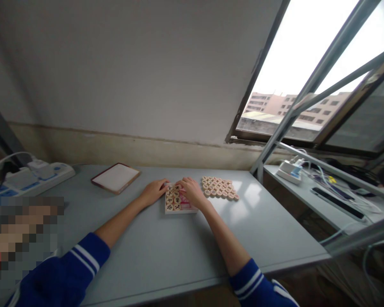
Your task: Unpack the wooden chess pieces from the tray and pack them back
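A shallow box (pixel 181 212) sits on the desk in front of me, with round wooden xiangqi pieces (pixel 169 200) laid in rows along its left side. Its pink-marked bottom (pixel 186 202) shows on the right. My left hand (pixel 154 192) rests against the box's back left corner, fingers closed on its edge. Over the back of the box, my right hand (pixel 191 192) has its fingers bent down, the tips at a xiangqi piece in the back row. The hand hides part of the box. More xiangqi pieces (pixel 219 187) lie in close rows on the desk to the right.
A flat lid (pixel 116 178) with a white inner face lies at the back left. Power strips stand at the far left (pixel 35 179) and on the right-hand desk (pixel 289 172). A metal bed frame (pixel 259 168) rises by the desk's right back corner. The wall borders the back.
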Available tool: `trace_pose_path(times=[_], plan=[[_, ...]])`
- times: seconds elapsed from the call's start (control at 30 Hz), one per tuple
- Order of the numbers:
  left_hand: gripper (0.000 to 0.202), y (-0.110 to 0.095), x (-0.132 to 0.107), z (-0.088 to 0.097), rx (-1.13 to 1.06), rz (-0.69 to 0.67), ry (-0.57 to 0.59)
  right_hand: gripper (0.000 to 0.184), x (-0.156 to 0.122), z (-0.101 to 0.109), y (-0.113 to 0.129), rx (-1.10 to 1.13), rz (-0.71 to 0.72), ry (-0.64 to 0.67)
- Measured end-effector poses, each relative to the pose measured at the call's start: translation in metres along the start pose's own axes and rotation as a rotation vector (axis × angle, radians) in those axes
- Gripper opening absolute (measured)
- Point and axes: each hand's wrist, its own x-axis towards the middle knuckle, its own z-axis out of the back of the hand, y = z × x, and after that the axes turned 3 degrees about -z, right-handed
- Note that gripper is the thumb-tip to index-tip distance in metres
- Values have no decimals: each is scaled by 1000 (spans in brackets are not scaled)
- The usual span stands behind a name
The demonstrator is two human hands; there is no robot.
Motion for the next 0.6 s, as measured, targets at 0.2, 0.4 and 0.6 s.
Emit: trace_pose_path(times=[0.2,0.4,0.6], plan=[[32,4,0,-1,-21,-25,9,22,3,27,-20,-1,-140,-290],[30,3,-1,-1,24,-9,13,13,-8,14,-58,-215,-420,-325],[32,9,3,0,-85,-43,40,23,-15,5,-68,-270,-566,-294]])
